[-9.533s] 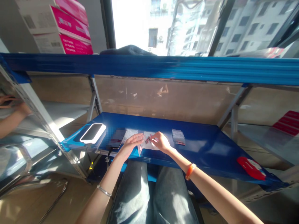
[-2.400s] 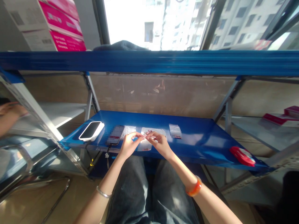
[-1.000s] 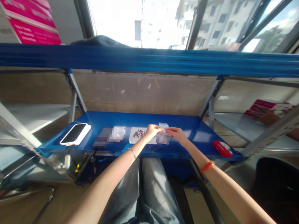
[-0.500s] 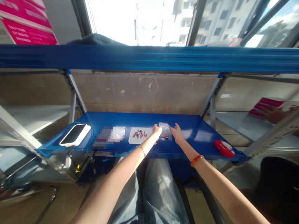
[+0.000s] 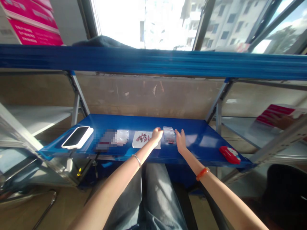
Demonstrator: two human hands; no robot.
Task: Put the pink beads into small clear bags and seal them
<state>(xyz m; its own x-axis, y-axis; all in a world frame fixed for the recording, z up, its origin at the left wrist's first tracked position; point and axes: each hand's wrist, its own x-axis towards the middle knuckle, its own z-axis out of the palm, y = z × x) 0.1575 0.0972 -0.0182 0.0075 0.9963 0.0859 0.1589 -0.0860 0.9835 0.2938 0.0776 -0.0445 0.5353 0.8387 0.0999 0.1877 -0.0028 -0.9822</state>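
Silver bangle (image 5: pixel 137 159) and left hand (image 5: pixel 157 134): the bangle rings this wrist; the fingers are drawn in close together, reaching toward the clear bag, and whether they pinch its edge cannot be told.
Orange bracelet (image 5: pixel 202 173) and right hand (image 5: pixel 181 138): the bracelet rings this forearm; the fingers are extended and parted, with nothing in their grasp.
Clear bag (image 5: pixel 169 134): flat between the two hands, just right of the left fingertips and just beside the right ones; red bits (image 5: pixel 170 142) show at its near end. Whether several are stacked is unclear.
White sheet (image 5: pixel 136 144): left of the left hand, its right part running under that hand and wrist.
Reddish pieces (image 5: pixel 143 137): loosely scattered on the sheet, near the left hand's left side.
Second bag (image 5: pixel 122 137): farther left of the left hand, past the sheet, flat.
White-cased device (image 5: pixel 77 137): well left of the left hand, dark screen up.
Red item (image 5: pixel 229 155): well right of the right hand, partly white on top.
Blue tabletop (image 5: pixel 196 127): beneath both hands.
Co-worker's hand (image 5: pixel 281 121): far right of the right hand, at a pink box (image 5: pixel 272 112).
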